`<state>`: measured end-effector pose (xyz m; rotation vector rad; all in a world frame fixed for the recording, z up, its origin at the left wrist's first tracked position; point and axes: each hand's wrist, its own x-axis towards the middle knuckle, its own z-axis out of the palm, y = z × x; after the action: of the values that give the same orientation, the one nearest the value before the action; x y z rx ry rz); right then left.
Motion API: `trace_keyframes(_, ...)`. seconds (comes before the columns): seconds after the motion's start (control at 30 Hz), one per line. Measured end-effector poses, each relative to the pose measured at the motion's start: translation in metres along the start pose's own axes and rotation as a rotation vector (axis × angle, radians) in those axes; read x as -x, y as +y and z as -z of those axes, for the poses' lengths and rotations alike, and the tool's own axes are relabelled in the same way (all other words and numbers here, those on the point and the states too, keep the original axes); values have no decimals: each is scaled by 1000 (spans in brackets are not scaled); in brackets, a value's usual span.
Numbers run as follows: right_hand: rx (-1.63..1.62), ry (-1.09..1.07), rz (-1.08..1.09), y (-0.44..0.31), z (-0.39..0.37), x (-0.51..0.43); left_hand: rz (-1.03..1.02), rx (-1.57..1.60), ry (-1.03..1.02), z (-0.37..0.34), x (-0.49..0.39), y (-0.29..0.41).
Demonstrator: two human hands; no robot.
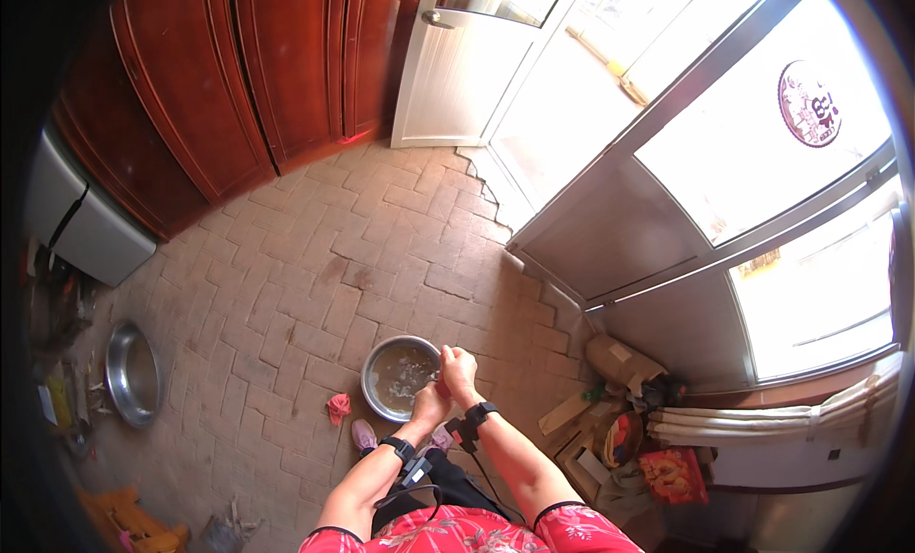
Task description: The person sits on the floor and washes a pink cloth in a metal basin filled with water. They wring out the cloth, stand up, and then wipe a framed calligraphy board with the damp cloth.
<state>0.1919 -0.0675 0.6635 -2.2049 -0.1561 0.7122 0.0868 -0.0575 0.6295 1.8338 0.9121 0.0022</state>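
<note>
A round metal basin (367, 387) of cloudy water with pale froth sits on the floor just ahead of my feet. Over its right rim, my left hand (432, 404) and my right hand (459, 371) are closed close together. Both grip a small reddish cloth (444, 390), of which only a bit shows between them; the fingers hide the rest. A crumpled pinkish-red cloth (339, 408) lies on the bricks left of the basin.
A second metal basin (134, 374) rests at the left. Dark red wooden cabinets (286, 67) line the far wall near an open white door (457, 81). Cardboard (561, 412), a red box (672, 474) and other clutter lie at the right, below a metal-framed glass panel (643, 217).
</note>
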Motion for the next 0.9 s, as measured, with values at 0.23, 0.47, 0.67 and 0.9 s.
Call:
trace_keyframes(0.23,-176,-151,146,-18,8,29,91,86,-86,33,12,-3)
trace_keyframes(0.47,-70,-180,568,-38,38,46,508,1026,-709,96,49,-6)
trace_keyframes(0.67,141,-461,951,-64,47,81,443,1399,-722,87,41,-15)
trace_keyframes(0.9,78,-571,1099,-65,33,116,330,1800,-512,69,53,-31)
